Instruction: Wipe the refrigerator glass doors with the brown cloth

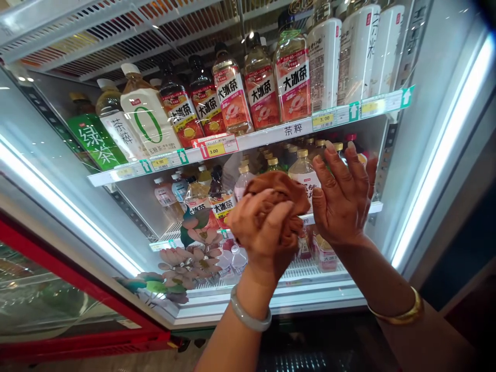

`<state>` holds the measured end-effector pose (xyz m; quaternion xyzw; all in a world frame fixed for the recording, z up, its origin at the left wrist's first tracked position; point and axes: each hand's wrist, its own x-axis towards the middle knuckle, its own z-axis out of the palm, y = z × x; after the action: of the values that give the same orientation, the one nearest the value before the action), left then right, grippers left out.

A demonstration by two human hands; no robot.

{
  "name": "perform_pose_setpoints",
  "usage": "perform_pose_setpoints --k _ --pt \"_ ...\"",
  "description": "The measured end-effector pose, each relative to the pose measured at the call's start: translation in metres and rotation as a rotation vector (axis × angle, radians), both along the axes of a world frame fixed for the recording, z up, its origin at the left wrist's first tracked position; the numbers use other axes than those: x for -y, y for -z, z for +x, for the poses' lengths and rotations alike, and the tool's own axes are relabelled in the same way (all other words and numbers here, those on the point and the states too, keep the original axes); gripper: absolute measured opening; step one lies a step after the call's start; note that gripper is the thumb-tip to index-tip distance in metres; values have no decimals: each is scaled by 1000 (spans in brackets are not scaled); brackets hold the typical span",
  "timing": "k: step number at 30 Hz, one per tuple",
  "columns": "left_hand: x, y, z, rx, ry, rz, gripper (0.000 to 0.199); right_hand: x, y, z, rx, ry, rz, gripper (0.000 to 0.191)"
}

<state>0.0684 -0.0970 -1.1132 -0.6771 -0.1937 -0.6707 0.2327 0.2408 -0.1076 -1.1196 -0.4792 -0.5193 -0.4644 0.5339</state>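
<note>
Here's the brown cloth [298, 199], bunched up, no clear long axis, and the left hand [259, 225] has it, fingers curled hard into the folds! The cloth bulges past those knuckles towards one o'clock. Over at three, the right hand [344, 201], farther off, holds nothing, fingers spread, cloth at its nine. Iced-tea bottles [261, 93] stand beyond, at twelve.

Single head cam, on wearer's head, faces fwd & slightly down into a brightly lit, white-walled drinks fridge [318, 289], close range. View's tilted: long white price rail w/ yellow labels [267, 133] climbs L to R. Bare L hand [251, 230] & bare R hand [341, 199] nr lens, mid-frame, shelves beyond.
</note>
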Motion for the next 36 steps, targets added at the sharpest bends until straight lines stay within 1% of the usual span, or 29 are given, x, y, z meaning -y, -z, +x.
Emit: perform_pose_setpoints --k 3,5,6,8,12,13,14,15,16,18,20,22,23,25,29,31,32,33,34,36 --pt "-2 -20 -17 147 -60 -44 30 -1 -1 1 27 0 35 60" --pt "-2 -23 -20 185 -81 -59 30 -1 -2 1 28 -8 33 60" --pt "-2 -21 -18 173 -86 -56 30 0 -2 0 26 -16 31 60" --pt "0 -7 -8 117 -78 -32 29 1 -2 0 12 -23 20 60" --pt "5 30 16 -70 -10 -19 31 2 -1 -1 -23 2 -24 62" --pt "5 36 19 -118 1 -25 31 2 -1 -1 -27 10 -31 61" --pt "5 38 20 -155 10 -24 31 2 0 -1 -30 15 -36 61" --pt "4 38 19 -165 13 -13 31 2 0 -1 -36 19 -44 60" --pt "3 34 16 -142 10 3 30 2 0 -1 -42 21 -52 60" --pt "0 20 6 -60 -12 17 29 3 -1 -2 -43 18 -58 62" --pt "-2 4 -5 26 -49 -3 28 3 -2 -3 -28 11 -42 64" --pt "-2 -6 -10 64 -70 -32 29 4 -3 -3 -12 5 -24 65" --pt "-2 -6 -10 64 -72 -38 30 4 -3 -3 -8 2 -18 66" --pt "2 1 -4 51 -61 -24 29 4 -3 -2 -10 4 -22 65" --pt "9 34 15 -130 7 -25 26 3 -2 -1 -25 15 -42 63" --pt "10 43 19 -203 19 -33 25 3 -2 -1 -31 9 -36 61" --pt "9 43 19 -211 17 -23 25 3 -2 -2 -32 2 -29 61" --pt "8 39 16 -203 13 -12 25 3 -2 -2 -32 -3 -25 61" --pt "6 33 12 -179 5 3 26 3 -2 -3 -31 -9 -21 62" --pt "2 16 0 -103 -27 18 28 4 -3 -3 -32 -17 -20 63"
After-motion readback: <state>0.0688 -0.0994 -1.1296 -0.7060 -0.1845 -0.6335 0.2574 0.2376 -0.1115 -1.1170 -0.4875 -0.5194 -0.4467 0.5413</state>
